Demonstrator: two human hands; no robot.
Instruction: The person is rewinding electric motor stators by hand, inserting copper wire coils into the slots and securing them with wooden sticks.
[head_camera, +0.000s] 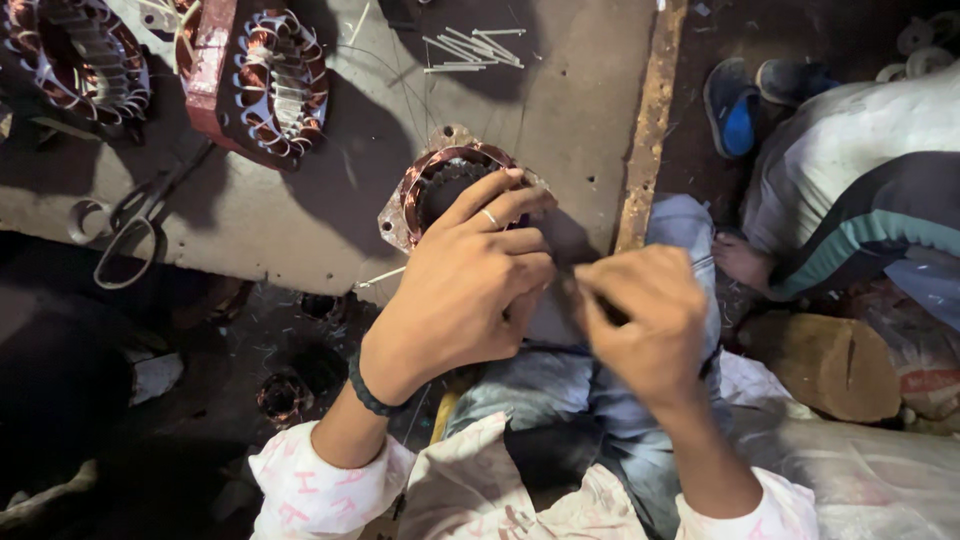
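While it sits at the near edge of the low concrete slab (300, 215), the small motor stator (440, 185) with copper windings stays within easy reach of both hands. Resting on the stator's near rim, the left hand (465, 290) has its fingers curled and its fingertips bent toward the right hand, seemingly steadying the piece while pinching something fine; what it grips is too small to make out. Just beside it, over the lap, the right hand (645, 320) is closed in a pinch on something thin and dark, perhaps wire. Farther out on the slab lie scissors (130, 225), two larger wound stators (270, 80) and a scatter of white sticks (470, 48). Another person (850, 190) crouches at the right.
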